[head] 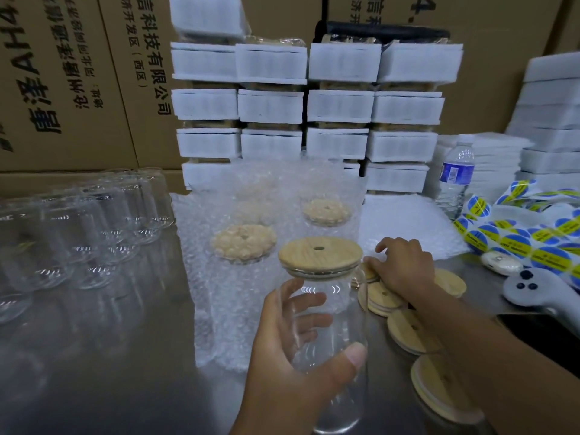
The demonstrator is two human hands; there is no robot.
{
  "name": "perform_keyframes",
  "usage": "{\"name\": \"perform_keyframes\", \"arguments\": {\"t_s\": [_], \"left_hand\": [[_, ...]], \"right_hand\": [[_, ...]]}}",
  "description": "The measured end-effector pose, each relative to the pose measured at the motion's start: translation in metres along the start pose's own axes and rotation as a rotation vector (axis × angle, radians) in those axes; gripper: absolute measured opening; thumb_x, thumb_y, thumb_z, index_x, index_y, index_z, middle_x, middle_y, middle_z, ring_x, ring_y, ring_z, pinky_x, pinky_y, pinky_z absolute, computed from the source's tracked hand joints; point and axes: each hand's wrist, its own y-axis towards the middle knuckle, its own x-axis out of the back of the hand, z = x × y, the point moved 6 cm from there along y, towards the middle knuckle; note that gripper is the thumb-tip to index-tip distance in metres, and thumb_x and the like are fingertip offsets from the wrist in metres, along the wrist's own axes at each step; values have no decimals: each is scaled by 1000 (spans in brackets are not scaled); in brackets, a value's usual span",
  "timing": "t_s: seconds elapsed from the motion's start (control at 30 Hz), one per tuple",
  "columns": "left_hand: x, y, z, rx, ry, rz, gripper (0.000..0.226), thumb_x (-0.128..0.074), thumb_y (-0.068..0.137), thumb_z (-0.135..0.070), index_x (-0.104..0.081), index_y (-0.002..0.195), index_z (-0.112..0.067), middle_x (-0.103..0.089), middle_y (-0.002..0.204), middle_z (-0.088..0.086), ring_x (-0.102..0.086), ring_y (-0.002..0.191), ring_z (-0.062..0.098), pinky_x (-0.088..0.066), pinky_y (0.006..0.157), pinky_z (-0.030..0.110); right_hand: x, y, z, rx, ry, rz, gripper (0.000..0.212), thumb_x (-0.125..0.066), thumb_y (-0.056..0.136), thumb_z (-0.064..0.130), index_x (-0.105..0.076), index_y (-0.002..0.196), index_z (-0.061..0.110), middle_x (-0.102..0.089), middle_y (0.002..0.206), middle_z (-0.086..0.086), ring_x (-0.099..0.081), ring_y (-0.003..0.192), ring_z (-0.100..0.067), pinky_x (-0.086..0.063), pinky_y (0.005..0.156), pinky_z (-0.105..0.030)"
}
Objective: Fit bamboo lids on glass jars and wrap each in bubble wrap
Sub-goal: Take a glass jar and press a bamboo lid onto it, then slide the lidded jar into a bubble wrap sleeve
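Left hand (292, 350) fingers wrapped round glass jar (332, 328), bamboo lid (320, 252) seated, probably ready for bubble wrap (219, 293); right hand (405, 265) on loose lids (384, 298), grip unclear.

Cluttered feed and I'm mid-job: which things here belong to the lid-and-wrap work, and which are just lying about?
Job:
- glass jar with bamboo lid, gripped by left hand
- loose lids under right hand
- bubble wrap
- empty jars
- wrapped jars

Lying about:
- water bottle
- sticker rolls
- white controller
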Motion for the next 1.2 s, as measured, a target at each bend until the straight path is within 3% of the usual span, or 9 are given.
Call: {"name": "perform_keyframes", "arguments": {"t_s": [0.13, 0.43, 0.57, 0.67, 0.83, 0.9, 1.0, 1.13, 1.2], "left_hand": [[0, -1, -1, -1, 11, 6, 81, -79, 42, -36, -49, 117, -30, -69, 109, -10, -69, 93, 15, -49, 74, 13], [-1, -3, -7, -16, 22, 15, 79, -79, 41, -37, -50, 115, -31, -68, 109, -10, -69, 94, 16, -48, 76, 14], [-2, -5, -10, -47, 49, 11, 74, -79, 43, -37, -53, 112, -41, -67, 109, -10, -68, 98, 17, -49, 77, 14], [-1, -6, -14, -68, 64, 6, 66, -80, 43, -37, -56, 102, -55, -66, 109, -11, -67, 99, 16, -49, 77, 15], [1, -7, -11, -72, 69, 8, 77, -81, 45, -37, -53, 116, -35, -67, 109, -11, -67, 99, 15, -49, 77, 13], [1, -7, -10, -73, 86, 12, 79, -81, 46, -39, -51, 118, -32, -66, 111, -12, -67, 100, 15, -49, 78, 13], [1, -7, -10, -80, 105, 19, 78, -81, 48, -40, -50, 119, -33, -65, 112, -13, -67, 100, 14, -49, 78, 13], [1, -6, -12, -89, 110, 24, 77, -80, 51, -40, -49, 121, -32, -64, 113, -13, -66, 102, 16, -50, 79, 15], [2, -6, -15, -103, 114, 26, 75, -80, 53, -39, -48, 121, -31, -64, 113, -13, -65, 103, 15, -50, 79, 15]], "right_hand": [[3, -2, 2, -29, 45, -2, 20, -60, 90, 42, -70, 93, 25, -66, 100, -2, -53, 104, -25, -40, 81, -35], [9, -2, 3, -81, 140, -29, 12, -57, 89, 29, -67, 90, 24, -66, 96, -3, -56, 98, -28, -36, 78, -35], [28, -2, -3, -90, 295, -281, 13, -59, 85, 27, -66, 83, 16, -65, 92, -9, -56, 90, -31, -36, 70, -33], [43, -3, 0, -75, 495, -448, 9, -58, 85, 20, -60, 80, 13, -56, 90, -5, -52, 90, -27, -34, 72, -32], [63, -10, 6, -37, 786, -516, 9, -51, 91, 16, -48, 84, 12, -53, 77, 7, -50, 77, -15, -36, 67, -27], [78, -17, 11, -1, 878, -534, 9, -49, 94, 14, -46, 86, 12, -50, 74, 13, -50, 71, -5, -37, 61, -13], [98, -34, 18, 27, 1025, -481, 13, -47, 96, 13, -46, 84, 17, -56, 81, 5, -53, 77, -5, -38, 64, -5], [117, -74, 18, -3, 1316, -332, 25, -50, 95, 9, -52, 75, 23, -63, 93, 13, -58, 87, -1, -45, 80, -15], [123, -92, 13, -74, 1542, -274, 22, -47, 94, 4, -54, 76, 16, -64, 92, 5, -62, 91, -11, -48, 81, -22]]}}
